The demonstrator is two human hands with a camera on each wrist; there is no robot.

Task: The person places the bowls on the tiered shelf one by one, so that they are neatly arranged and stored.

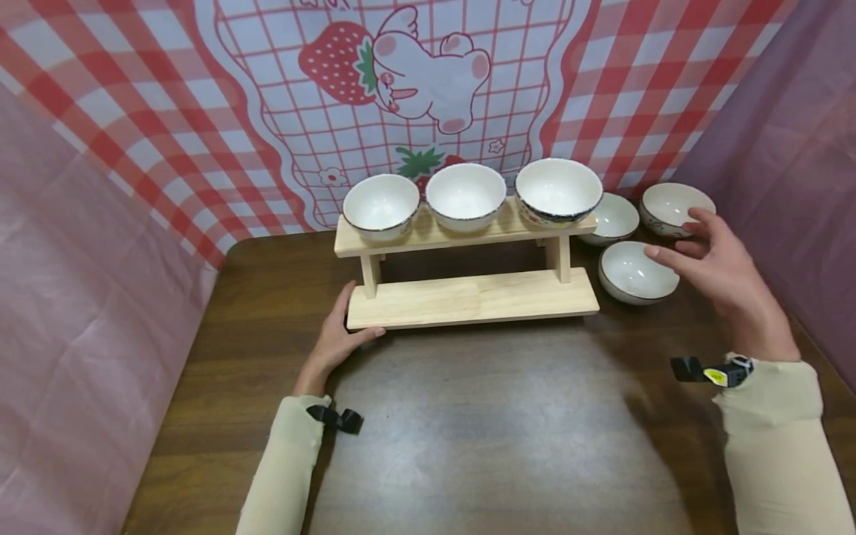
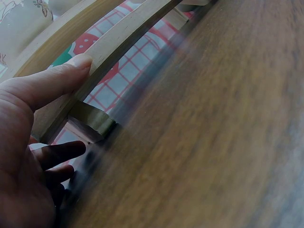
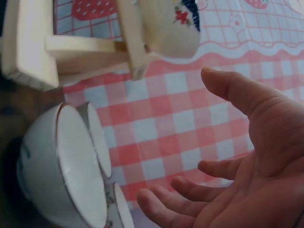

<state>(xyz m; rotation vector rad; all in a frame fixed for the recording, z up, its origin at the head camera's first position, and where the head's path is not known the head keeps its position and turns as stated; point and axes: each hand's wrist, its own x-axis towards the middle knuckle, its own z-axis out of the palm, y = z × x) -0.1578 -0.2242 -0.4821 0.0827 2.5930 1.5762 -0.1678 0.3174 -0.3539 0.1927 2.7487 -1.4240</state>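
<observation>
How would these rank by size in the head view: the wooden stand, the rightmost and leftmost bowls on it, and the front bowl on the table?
1. Wooden stand
2. Rightmost stand bowl
3. Leftmost stand bowl and front table bowl: they look alike, so I can't rank them.

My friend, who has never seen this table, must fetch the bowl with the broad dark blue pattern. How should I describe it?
On the brown table, find the pale two-tier wooden rack. Its upper shelf carries three bowls in a row; take the right-end bowl. Of those three, only its outside shows broad dark blue patterning with red flowers.
</observation>
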